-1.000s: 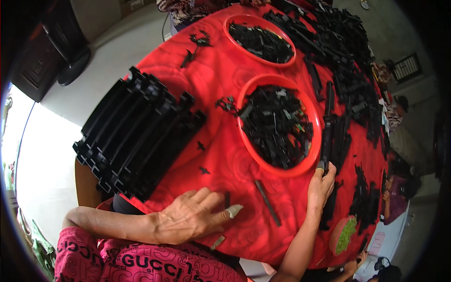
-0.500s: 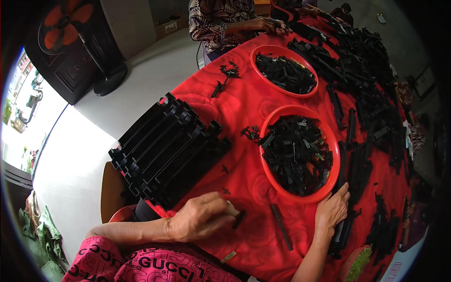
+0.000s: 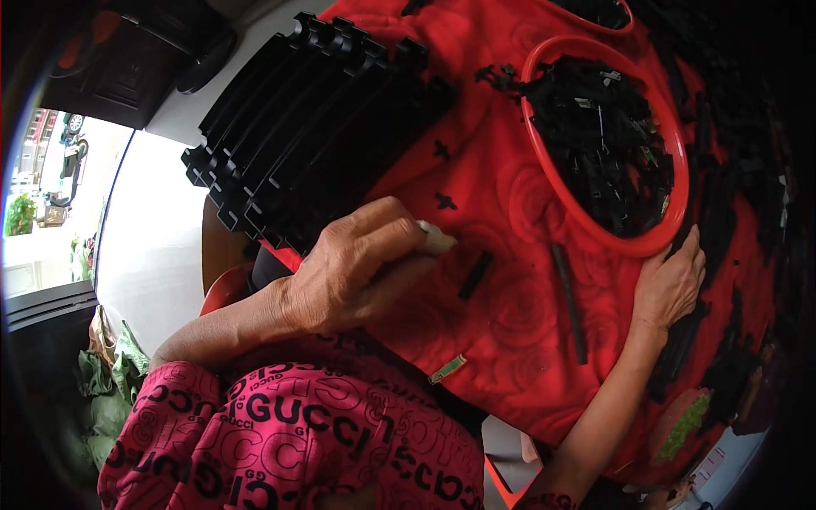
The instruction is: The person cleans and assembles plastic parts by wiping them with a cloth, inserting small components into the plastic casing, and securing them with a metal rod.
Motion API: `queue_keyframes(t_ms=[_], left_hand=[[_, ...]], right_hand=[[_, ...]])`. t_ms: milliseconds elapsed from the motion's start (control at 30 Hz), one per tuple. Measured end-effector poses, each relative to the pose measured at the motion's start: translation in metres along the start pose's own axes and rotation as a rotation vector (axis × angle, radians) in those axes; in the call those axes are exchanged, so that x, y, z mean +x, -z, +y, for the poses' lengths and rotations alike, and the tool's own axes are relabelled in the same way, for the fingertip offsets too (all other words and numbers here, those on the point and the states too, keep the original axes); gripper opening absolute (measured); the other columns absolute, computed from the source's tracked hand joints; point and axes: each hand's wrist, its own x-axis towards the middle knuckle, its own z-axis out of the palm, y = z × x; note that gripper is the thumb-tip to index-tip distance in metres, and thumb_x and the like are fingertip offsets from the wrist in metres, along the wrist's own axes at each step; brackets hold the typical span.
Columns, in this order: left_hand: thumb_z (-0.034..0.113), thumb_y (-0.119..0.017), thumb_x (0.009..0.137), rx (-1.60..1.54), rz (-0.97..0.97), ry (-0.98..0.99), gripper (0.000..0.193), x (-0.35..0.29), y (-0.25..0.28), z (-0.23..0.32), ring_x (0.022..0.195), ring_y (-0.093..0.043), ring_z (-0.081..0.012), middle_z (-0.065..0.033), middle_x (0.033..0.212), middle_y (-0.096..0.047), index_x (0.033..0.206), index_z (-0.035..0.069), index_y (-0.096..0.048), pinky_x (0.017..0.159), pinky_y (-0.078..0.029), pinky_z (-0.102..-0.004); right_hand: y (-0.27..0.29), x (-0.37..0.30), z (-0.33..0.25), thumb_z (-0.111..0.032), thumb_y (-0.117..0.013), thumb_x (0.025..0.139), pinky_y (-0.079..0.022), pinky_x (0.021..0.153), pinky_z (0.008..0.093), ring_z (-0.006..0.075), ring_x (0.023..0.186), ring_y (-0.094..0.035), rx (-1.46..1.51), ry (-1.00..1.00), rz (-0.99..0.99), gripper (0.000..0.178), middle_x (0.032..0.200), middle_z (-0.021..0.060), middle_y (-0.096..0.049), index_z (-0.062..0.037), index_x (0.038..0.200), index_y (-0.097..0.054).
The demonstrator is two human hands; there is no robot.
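Observation:
My left hand (image 3: 357, 263) rests on the red cloth (image 3: 510, 340), fingers drawn loosely together, with nothing seen in it. One fingertip is wrapped in white tape (image 3: 435, 240). A short black bar (image 3: 476, 274) lies just right of that fingertip, apart from it. My right hand (image 3: 671, 282) lies palm down beside the red bowl (image 3: 552, 183), its fingertips on black strips (image 3: 684, 246) at the bowl's lower right rim. Whether it grips one is hidden. The bowl is full of small black plastic parts (image 3: 603, 144).
A stack of long black ribbed rails (image 3: 314, 127) overhangs the table's left edge. A thin black rod (image 3: 569, 302) and a small brass clip (image 3: 448, 368) lie on the cloth. More black parts (image 3: 722, 195) cover the right side. A second red bowl (image 3: 614, 15) sits at the top.
My left hand's fingers, spread flat a second ago, have drawn together. My right hand has stayed by the bowl's rim. The view has dropped closer to the table.

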Motion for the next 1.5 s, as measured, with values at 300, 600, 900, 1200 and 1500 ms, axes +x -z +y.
queue_keyframes(t_ms=[300, 600, 900, 1200, 1500], left_hand=[[0.031, -0.084, 0.081, 0.082, -0.331, -0.146, 0.051, 0.002, -0.026, 0.04, 0.082, -0.064, -0.0249, -0.0095, 0.093, -0.062, 0.123, 0.004, -0.07, 0.068, -0.054, -0.0388], [0.012, -0.079, 0.079, 0.062, -0.49, -0.222, 0.03, -0.005, -0.038, 0.057, 0.074, -0.064, -0.0239, -0.0064, 0.083, -0.062, 0.108, 0.004, -0.072, 0.063, -0.056, -0.0374], [-0.005, -0.067, 0.079, -0.022, -0.318, 0.161, 0.027, 0.033, -0.029, 0.044, 0.074, -0.067, -0.0329, -0.0141, 0.091, -0.061, 0.104, 0.002, -0.062, 0.065, -0.056, -0.0415], [-0.01, -0.065, 0.077, 0.036, -0.152, 0.024, 0.028, 0.04, -0.039, 0.037, 0.072, -0.064, -0.0319, -0.0124, 0.088, -0.058, 0.102, 0.001, -0.061, 0.064, -0.054, -0.0406], [-0.009, -0.069, 0.072, 0.041, -0.275, -0.136, 0.039, 0.022, -0.029, 0.039, 0.072, -0.062, -0.0294, -0.0119, 0.088, -0.058, 0.11, -0.001, -0.066, 0.063, -0.053, -0.0403]], right_hand=[[-0.008, -0.009, 0.018, -0.018, -0.064, 0.091, -0.05, 0.098, 0.0517, 0.0405, 0.115, -0.06, 0.116, 0.068, 0.037, 0.053, 0.125, 0.0178, -0.065, -0.0063, 0.143, -0.057], [0.008, -0.006, 0.027, -0.024, -0.055, 0.088, -0.046, 0.105, 0.0487, 0.0391, 0.117, -0.06, 0.294, 0.16, -0.021, 0.058, 0.127, 0.0223, -0.066, 0.0051, 0.138, -0.059], [0.005, 0.0, 0.061, -0.02, -0.056, 0.091, -0.049, 0.102, 0.0489, 0.0411, 0.112, -0.061, 0.231, -0.052, 0.028, 0.053, 0.13, 0.0248, -0.064, 0.0069, 0.137, -0.06], [-0.006, 0.027, 0.064, -0.022, -0.072, 0.088, -0.051, 0.097, 0.0525, 0.0466, 0.111, -0.06, 0.222, -0.053, -0.039, 0.046, 0.117, 0.0295, -0.063, 0.0033, 0.125, -0.062], [-0.028, 0.031, 0.078, -0.024, -0.068, 0.09, -0.047, 0.103, 0.0531, 0.0462, 0.114, -0.06, 0.242, -0.163, -0.119, 0.054, 0.121, 0.0304, -0.065, 0.0069, 0.132, -0.057]])
